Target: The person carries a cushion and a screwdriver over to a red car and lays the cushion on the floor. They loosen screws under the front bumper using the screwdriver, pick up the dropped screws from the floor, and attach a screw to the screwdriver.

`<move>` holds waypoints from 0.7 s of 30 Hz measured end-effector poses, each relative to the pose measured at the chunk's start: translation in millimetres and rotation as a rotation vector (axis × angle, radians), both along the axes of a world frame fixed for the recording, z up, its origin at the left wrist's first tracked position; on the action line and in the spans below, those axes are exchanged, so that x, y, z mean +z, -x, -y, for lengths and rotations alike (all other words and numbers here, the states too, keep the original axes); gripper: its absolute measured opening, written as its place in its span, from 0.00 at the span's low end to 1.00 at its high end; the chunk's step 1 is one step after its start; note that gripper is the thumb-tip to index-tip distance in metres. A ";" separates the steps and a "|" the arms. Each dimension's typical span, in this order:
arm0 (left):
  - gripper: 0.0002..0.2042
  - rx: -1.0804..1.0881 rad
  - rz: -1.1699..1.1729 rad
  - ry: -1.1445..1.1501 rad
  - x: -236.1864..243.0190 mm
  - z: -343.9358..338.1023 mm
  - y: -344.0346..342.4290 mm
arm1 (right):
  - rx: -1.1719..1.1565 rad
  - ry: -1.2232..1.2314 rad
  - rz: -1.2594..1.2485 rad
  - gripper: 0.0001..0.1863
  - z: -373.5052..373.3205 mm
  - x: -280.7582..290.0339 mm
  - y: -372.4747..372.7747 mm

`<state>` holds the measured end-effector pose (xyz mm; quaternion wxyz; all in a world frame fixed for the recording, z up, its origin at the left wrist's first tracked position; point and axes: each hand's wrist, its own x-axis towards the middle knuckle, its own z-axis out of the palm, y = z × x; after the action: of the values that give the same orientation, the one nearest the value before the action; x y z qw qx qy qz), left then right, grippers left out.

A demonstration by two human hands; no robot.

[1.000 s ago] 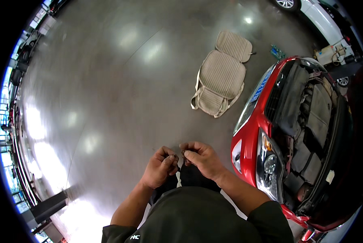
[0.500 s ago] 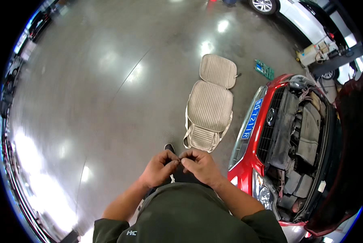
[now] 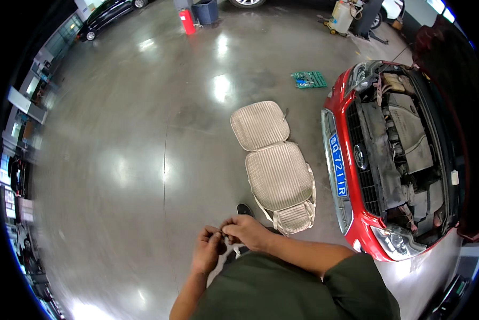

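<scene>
My left hand [image 3: 207,249] and my right hand [image 3: 248,233] meet in front of my body, fingertips touching. Both are closed in a pinch. Whatever sits between the fingers, if anything, is too small and too hidden to name. Beyond my hands a beige ribbed car seat cover [image 3: 278,176] lies spread on the floor in joined sections, its straps trailing along the sides. One dark shoe [image 3: 244,209] shows just past my right hand.
To the right stands a red car [image 3: 368,234] with its hood up and engine bay exposed. A green tool case [image 3: 310,79] lies open on the grey floor [image 3: 116,133] near its front corner. Farther off are a red fire extinguisher [image 3: 187,22], a dark bin [image 3: 204,12] and a wheeled machine [image 3: 342,17].
My view has turned and tilted up, bringing the fire extinguisher and bin fully into sight. My hands sit lower and farther left in the picture, still pinched together.
</scene>
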<state>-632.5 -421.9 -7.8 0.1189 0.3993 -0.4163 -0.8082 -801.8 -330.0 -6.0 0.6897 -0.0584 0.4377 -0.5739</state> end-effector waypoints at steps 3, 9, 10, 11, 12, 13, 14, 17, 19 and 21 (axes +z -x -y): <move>0.02 0.014 -0.077 0.080 21.8 84.0 24.4 | 0.010 0.094 0.073 0.09 85.7 8.6 23.7; 0.02 0.047 -0.175 0.035 12.5 230.0 60.8 | 0.028 0.134 -0.014 0.07 237.5 8.4 62.7; 0.02 0.030 -0.184 0.028 6.9 253.4 68.1 | 0.012 0.128 -0.024 0.07 256.9 4.7 69.2; 0.01 -0.022 -0.172 0.017 -0.8 280.2 80.6 | -0.011 0.098 -0.036 0.07 278.1 0.0 80.5; 0.01 -0.080 -0.156 0.004 -7.4 308.5 93.0 | -0.041 0.067 -0.044 0.07 300.0 -4.5 89.8; 0.01 -0.113 -0.169 -0.001 -14.9 337.5 108.6 | -0.073 0.063 -0.058 0.07 324.0 -11.1 101.8; 0.01 -0.141 -0.105 0.040 -21.7 367.0 125.3 | -0.116 0.052 -0.013 0.07 348.0 -18.5 114.1; 0.03 -0.263 -0.087 0.037 -3.9 434.3 163.7 | -0.264 -0.011 0.088 0.07 396.6 -21.9 113.7; 0.04 -0.350 -0.040 0.152 -5.2 486.3 210.2 | -0.328 0.027 0.094 0.07 435.9 -16.9 154.8; 0.06 -0.541 -0.076 0.127 -2.5 528.7 247.1 | -0.362 -0.026 -0.243 0.08 464.6 -14.3 187.4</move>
<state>-879.7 -950.6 -10.2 -0.0607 0.2346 -0.5529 -0.7972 -989.2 -794.6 -20.3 0.5180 -0.0388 0.5284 -0.6716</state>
